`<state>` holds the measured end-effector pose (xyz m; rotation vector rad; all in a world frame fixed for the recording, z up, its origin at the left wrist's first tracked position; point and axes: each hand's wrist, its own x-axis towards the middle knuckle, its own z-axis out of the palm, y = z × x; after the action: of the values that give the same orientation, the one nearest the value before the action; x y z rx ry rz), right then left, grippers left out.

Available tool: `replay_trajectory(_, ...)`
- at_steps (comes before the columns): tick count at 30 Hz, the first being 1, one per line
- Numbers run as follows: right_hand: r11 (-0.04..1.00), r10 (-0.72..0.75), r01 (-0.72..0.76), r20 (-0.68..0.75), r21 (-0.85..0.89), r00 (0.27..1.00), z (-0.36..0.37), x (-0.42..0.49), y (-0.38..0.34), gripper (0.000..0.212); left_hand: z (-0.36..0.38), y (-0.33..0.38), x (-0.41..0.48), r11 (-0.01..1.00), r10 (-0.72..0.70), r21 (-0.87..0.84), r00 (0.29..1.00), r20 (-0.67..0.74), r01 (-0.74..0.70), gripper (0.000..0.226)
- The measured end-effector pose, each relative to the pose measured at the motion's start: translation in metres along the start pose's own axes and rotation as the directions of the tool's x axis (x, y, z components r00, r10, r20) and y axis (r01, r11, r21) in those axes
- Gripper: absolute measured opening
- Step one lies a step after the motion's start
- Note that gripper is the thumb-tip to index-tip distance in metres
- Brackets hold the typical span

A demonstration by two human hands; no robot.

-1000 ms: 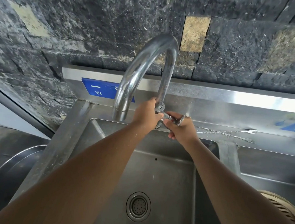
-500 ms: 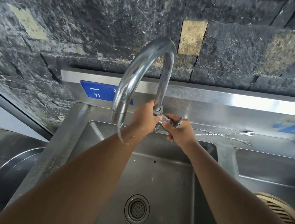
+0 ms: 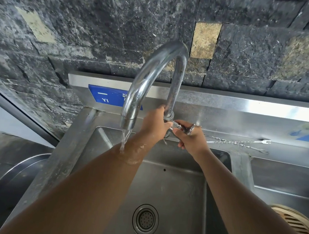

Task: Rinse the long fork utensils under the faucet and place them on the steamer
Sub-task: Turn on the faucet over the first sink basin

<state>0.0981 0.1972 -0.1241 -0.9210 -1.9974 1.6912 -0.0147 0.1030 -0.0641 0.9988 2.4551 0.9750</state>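
A tall curved steel faucet arches over the sink basin. Water pours from its spout onto my left forearm. My left hand grips the faucet's base pipe. My right hand is closed on the faucet's tap handle just right of the base. Two long thin twisted metal forks lie on the sink's back ledge to the right, tines pointing right, apart from both hands. The bamboo steamer shows at the lower right edge, partly cut off.
A drain strainer sits in the basin floor. A second basin lies to the right past a divider. A large steel bowl stands at the lower left. A dark stone wall rises behind the steel backsplash with blue labels.
Water has started and grown into a full stream that now hits my left forearm. Both hands stay at the faucet base and handle. The forks have not moved.
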Motion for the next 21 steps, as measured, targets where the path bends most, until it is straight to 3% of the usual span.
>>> replay_trajectory(14, 0.997, 0.07, -0.07, 0.032, -0.016, 0.997, -0.001, 0.006, 0.0008, 0.024, 0.0056, -0.0063, 0.0018, 0.999, 0.035, -0.011, 0.999, -0.034, -0.036, 0.036)
replay_trajectory(21, 0.992, 0.104, -0.101, 0.032, -0.076, 0.994, -0.0024, 0.0043, -0.0027, 0.037, 0.0056, -0.006, 0.0029, 0.999, 0.029, -0.013, 0.999, -0.019, -0.029, 0.034)
